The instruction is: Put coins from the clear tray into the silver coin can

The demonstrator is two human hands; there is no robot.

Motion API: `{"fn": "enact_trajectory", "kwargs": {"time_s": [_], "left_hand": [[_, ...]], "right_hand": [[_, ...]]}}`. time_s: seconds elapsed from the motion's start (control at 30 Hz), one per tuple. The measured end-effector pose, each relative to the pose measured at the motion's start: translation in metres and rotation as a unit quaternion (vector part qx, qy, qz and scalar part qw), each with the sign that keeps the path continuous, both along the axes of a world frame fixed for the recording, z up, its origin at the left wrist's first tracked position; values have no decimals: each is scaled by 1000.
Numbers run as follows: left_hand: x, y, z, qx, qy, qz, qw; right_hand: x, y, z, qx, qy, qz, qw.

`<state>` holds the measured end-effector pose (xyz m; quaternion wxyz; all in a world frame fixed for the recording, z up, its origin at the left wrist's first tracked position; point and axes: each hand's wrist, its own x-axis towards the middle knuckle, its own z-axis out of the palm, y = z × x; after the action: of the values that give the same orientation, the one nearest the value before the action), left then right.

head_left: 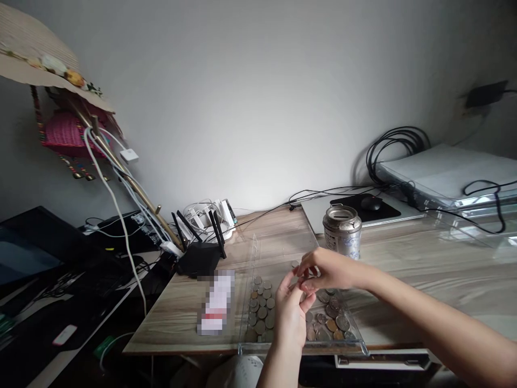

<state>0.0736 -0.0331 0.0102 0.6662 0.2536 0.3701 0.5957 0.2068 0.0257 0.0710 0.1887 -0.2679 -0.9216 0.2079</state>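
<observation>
My left hand (291,312) is raised over a clear plastic tray (283,245), palm turned up and fingers curled. My right hand (323,270) meets it from the right, thumb and fingertips pinched together against the left fingers. Whatever lies between the fingertips is hidden. In the tray, silver coins (262,312) spread on the left side, and a denser group of silver and golden coins (331,325) lies on the right. One coin (295,264) shows just beyond the fingertips. Behind my right hand stands a round metal coin bank (342,231) with a slot in its lid.
A black router (200,257) and a blurred paper (217,304) are left of the tray. Behind the coin bank, a mouse (370,202) sits on a black pad on a silver laptop (315,213). Clear stacked trays (456,167) stand at right. Cables run along the wall.
</observation>
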Motion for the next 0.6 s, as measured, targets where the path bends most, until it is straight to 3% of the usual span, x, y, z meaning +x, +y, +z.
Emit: {"fn": "enact_trajectory", "kwargs": {"time_s": [0.1,0.23,0.33,0.4,0.47,0.6], "left_hand": [[0,2,-3,-8,-15,5,1000],[0,3,-3,-28,-47,-29,998],[-1,3,-4,-28,-58,-49,997],[-1,3,-5,-22,-59,-56,996],[-1,3,-5,-17,-56,-55,997],[-2,1,-4,-15,-42,-53,998]], "right_hand": [[-9,-2,-8,-26,-4,-6,1000],[13,11,8,72,88,-118,987],[46,28,23,197,166,-274,926],[66,42,27,245,166,-356,886],[79,53,25,247,144,-392,874],[86,64,19,194,111,-415,882]]}}
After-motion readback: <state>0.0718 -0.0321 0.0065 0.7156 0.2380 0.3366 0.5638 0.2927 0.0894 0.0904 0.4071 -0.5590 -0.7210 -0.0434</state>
